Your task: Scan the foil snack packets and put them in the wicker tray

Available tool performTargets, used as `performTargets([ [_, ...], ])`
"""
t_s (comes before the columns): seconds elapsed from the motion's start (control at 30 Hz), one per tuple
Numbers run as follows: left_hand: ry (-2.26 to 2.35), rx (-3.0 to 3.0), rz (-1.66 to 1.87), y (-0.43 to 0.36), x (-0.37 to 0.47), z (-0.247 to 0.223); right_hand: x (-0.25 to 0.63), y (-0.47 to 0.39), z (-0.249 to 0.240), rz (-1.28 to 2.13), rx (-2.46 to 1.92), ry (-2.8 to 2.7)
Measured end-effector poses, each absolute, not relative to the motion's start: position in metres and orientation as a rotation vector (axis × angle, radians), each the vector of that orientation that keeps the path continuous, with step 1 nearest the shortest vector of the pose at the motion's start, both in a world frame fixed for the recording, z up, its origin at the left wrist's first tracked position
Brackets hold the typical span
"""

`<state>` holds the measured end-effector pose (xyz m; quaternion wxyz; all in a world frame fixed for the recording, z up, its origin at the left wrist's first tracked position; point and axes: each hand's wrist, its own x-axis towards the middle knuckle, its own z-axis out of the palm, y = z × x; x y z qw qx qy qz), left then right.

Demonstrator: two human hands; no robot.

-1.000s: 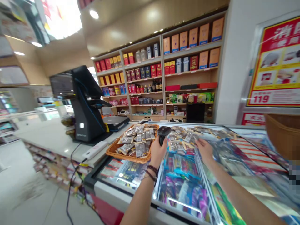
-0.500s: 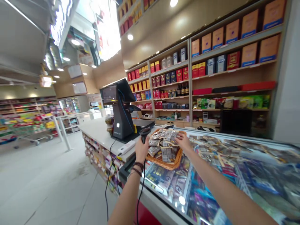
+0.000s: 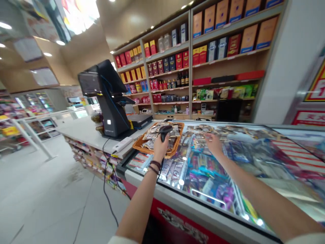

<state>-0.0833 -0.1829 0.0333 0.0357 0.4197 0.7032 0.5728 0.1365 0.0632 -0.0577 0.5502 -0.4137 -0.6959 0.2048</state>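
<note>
My left hand (image 3: 161,147) is closed around the handle of a black barcode scanner (image 3: 165,129), whose head stands over a wicker basket (image 3: 137,145). Small clear packets with dark contents (image 3: 150,135) fill the basket, partly hidden by the scanner and hand. The scanner's cord hangs below my wrist. To the right of the basket, my right hand (image 3: 213,143) is over the freezer's glass top, its bent fingers at a small packet (image 3: 200,136) among many loose ones. Blur hides the exact grip of those fingertips.
A dark checkout terminal (image 3: 109,112) stands on the white counter (image 3: 73,130) to the left, beside a white power strip (image 3: 122,144) with cables. Bagged goods lie under the freezer glass (image 3: 203,169). Behind are shelves of boxes and bottles (image 3: 167,64).
My right hand has left the basket's packets and moved right to the loose ones on the glass. My left hand has brought the scanner over the basket. The view has turned right.
</note>
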Motion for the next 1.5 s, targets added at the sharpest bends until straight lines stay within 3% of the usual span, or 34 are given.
performTargets([
  [0.2, 1.862, 1.394, 1.649, -0.126, -0.001, 0.029, 0.234, 0.077, -0.070, 0.396, -1.285, -1.594],
  [0.4, 1.797, 1.311, 1.548, -0.098, 0.048, 0.005, 0.225, 0.053, -0.072, 0.303, -1.387, -1.724],
  [0.7, 1.841, 1.363, 1.461, -0.089, 0.050, -0.016, 0.195, 0.053, -0.072, 0.382, -1.295, -1.882],
  [1.07, 1.813, 1.509, 1.483, -0.097, 0.055, -0.024, 0.209, 0.055, -0.078, 0.705, -1.130, -1.332],
  [1.5, 1.599, 1.455, 1.524, -0.103, 0.049, -0.029, 0.206, 0.058, -0.077, 0.794, -0.956, -1.043],
])
